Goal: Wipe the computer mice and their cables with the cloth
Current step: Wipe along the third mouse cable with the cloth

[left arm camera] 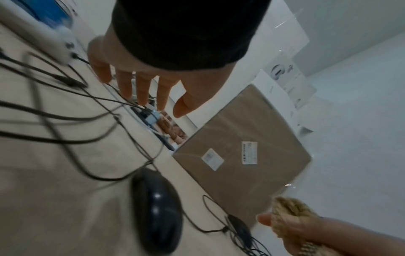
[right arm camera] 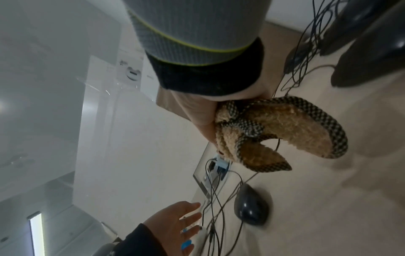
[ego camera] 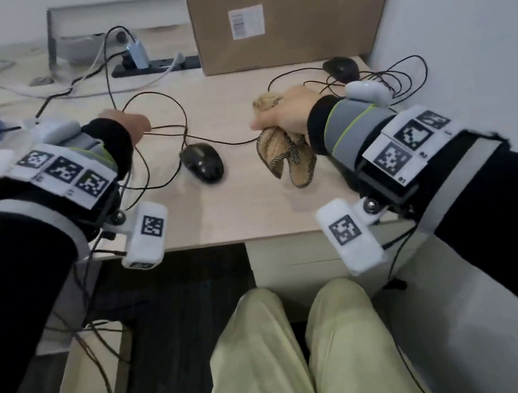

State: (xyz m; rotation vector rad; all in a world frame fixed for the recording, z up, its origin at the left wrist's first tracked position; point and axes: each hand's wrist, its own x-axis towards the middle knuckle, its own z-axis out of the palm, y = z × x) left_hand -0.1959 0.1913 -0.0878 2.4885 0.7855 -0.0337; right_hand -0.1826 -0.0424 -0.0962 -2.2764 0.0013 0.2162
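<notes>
Head view: 2 black mice lie on the desk (ego camera: 252,203). The near mouse (ego camera: 202,163) lies at the centre; the far mouse (ego camera: 342,68) lies at 1 o'clock from it, beside the cardboard box (ego camera: 287,13). The right hand (ego camera: 286,111) clenches the tan cloth (ego camera: 285,157) around the near mouse's cable (ego camera: 228,141), which runs taut to the left hand (ego camera: 126,126). Risk: a hard pull along this cable drags the near mouse off its spot.

Left wrist view: the left hand (left arm camera: 149,72) shows straight, spread fingers (left arm camera: 143,90) above a tangle of cables (left arm camera: 72,119); no grasp is visible here, so contact with the cable cannot be confirmed. Risk: an unanchored cable slides with the cloth and stays dirty.

Right wrist view: the right hand (right arm camera: 197,110) grips the bunched cloth (right arm camera: 285,128), with loose flaps hanging at 5 o'clock. Risk: the flaps snag the coiled cable (right arm camera: 300,57) of the far mouse, or the charger plug (right arm camera: 221,164) at the power strip.
</notes>
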